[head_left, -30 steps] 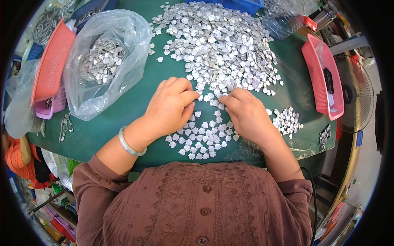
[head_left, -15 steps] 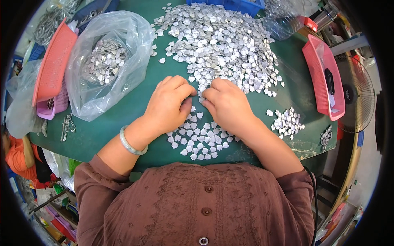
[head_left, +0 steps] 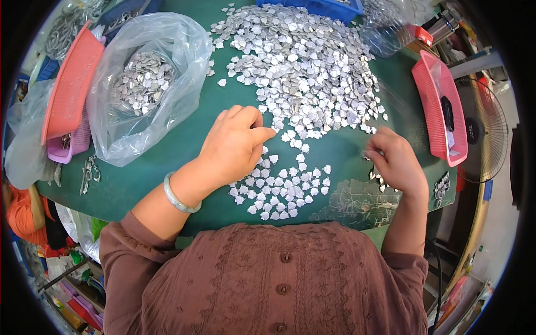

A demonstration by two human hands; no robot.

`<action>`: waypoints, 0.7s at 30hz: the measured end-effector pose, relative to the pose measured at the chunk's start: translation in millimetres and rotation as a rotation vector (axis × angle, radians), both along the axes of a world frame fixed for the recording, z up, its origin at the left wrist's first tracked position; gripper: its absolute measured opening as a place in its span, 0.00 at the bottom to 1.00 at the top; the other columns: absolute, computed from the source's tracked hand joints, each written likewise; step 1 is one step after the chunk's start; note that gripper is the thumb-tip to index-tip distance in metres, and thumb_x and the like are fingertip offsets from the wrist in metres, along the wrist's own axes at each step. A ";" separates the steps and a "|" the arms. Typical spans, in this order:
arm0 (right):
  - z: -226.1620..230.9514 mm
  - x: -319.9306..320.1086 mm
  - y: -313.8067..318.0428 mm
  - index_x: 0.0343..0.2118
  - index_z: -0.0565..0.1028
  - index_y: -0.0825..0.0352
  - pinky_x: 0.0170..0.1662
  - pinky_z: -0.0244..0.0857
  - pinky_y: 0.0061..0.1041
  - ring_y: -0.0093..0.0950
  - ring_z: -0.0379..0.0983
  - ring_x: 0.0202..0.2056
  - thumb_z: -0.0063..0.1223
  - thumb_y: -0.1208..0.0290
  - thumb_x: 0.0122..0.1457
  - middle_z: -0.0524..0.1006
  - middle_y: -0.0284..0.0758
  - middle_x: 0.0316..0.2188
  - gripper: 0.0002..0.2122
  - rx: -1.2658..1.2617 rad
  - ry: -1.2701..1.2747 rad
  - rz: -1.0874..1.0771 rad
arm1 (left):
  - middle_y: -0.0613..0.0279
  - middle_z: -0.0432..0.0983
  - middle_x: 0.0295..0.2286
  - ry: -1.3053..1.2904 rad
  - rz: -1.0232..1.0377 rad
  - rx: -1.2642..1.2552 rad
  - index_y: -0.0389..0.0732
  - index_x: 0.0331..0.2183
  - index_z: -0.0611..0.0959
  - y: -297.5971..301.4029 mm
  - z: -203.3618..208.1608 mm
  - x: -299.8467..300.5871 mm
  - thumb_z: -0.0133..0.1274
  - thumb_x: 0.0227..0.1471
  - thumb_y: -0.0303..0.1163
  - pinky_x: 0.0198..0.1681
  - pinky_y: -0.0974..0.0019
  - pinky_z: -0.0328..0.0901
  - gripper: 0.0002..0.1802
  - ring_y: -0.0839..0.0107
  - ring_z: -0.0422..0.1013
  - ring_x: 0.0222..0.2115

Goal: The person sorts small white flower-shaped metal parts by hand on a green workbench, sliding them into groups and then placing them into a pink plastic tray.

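I see left hand (head_left: pixel 234 144) near silver pile (head_left: pixel 307 70), fingers bent narrow | right hand (head_left: pixel 396 162) partly hiding small heap (head_left: pixel 376 177), fingers curled | I cannot tell whether either grips anything

The flat metal pieces (head_left: pixel 312 72) are silver, the bench (head_left: pixel 131 181) is green, the bangle (head_left: pixel 171 193) is pale green, and the brown shirt (head_left: pixel 240 290) has stitched flowers.

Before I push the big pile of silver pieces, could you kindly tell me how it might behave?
The silver pile would probably spread rather than move as one, since its pieces lie loose. They would likely slide more than roll, looking thin and flat.
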State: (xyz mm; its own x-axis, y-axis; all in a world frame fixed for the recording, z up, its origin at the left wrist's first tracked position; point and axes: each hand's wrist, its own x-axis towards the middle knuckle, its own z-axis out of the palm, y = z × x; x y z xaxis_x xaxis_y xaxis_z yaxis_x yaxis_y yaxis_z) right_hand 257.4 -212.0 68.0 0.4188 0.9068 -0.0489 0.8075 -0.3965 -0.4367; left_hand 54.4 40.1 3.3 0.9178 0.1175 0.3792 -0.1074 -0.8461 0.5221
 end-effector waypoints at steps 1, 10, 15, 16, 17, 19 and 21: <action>-1.7 6.3 -12.9 0.24 0.74 0.69 0.35 0.64 0.37 0.42 0.70 0.31 0.56 0.76 0.50 0.70 0.40 0.25 0.04 -0.093 -0.029 -0.054 | 0.61 0.70 0.29 -0.008 0.003 0.010 0.42 0.32 0.85 0.1 -0.2 0.1 0.55 0.39 0.16 0.38 0.61 0.61 0.15 0.61 0.66 0.31; -13.9 -17.6 30.5 0.29 0.78 0.66 0.35 0.67 0.36 0.40 0.72 0.31 0.59 0.77 0.49 0.71 0.38 0.25 0.04 0.159 -0.109 0.018 | 0.63 0.70 0.27 -0.007 -0.014 0.023 0.42 0.31 0.86 2.1 1.3 -3.6 0.55 0.38 0.16 0.37 0.62 0.61 0.15 0.62 0.67 0.30; -36.6 -53.7 98.6 0.29 0.77 0.65 0.38 0.67 0.36 0.38 0.71 0.34 0.59 0.75 0.48 0.71 0.36 0.28 0.05 0.259 -0.072 0.190 | 0.63 0.70 0.28 -0.002 -0.036 0.022 0.42 0.31 0.87 4.3 1.8 -5.1 0.55 0.36 0.17 0.37 0.62 0.61 0.16 0.62 0.66 0.30; -40.6 -56.1 106.0 0.28 0.77 0.65 0.38 0.67 0.36 0.38 0.71 0.35 0.58 0.75 0.48 0.71 0.36 0.28 0.04 0.275 -0.084 0.203 | 0.63 0.70 0.28 0.001 -0.041 0.022 0.43 0.32 0.87 4.4 1.9 -5.0 0.55 0.36 0.17 0.37 0.62 0.61 0.17 0.63 0.66 0.31; -45.0 -58.7 109.9 0.28 0.77 0.65 0.38 0.67 0.36 0.38 0.71 0.35 0.58 0.75 0.48 0.71 0.36 0.28 0.04 0.274 -0.084 0.203 | 0.63 0.70 0.28 0.003 -0.046 0.022 0.43 0.32 0.87 4.5 1.8 -4.7 0.55 0.36 0.17 0.37 0.62 0.61 0.17 0.63 0.66 0.31; -51.6 -62.0 115.4 0.26 0.75 0.65 0.38 0.67 0.36 0.38 0.71 0.35 0.58 0.76 0.47 0.71 0.37 0.28 0.03 0.310 -0.135 0.238 | 0.64 0.70 0.28 0.013 -0.044 0.022 0.43 0.32 0.87 5.0 2.1 -5.3 0.55 0.36 0.17 0.37 0.62 0.61 0.17 0.63 0.66 0.31; -52.0 -61.5 117.7 0.25 0.75 0.65 0.38 0.66 0.36 0.38 0.71 0.34 0.57 0.77 0.47 0.71 0.37 0.28 0.03 0.303 -0.115 0.235 | 0.64 0.70 0.28 0.023 -0.043 0.022 0.43 0.32 0.87 5.9 2.7 -5.9 0.55 0.36 0.17 0.37 0.62 0.60 0.17 0.63 0.66 0.31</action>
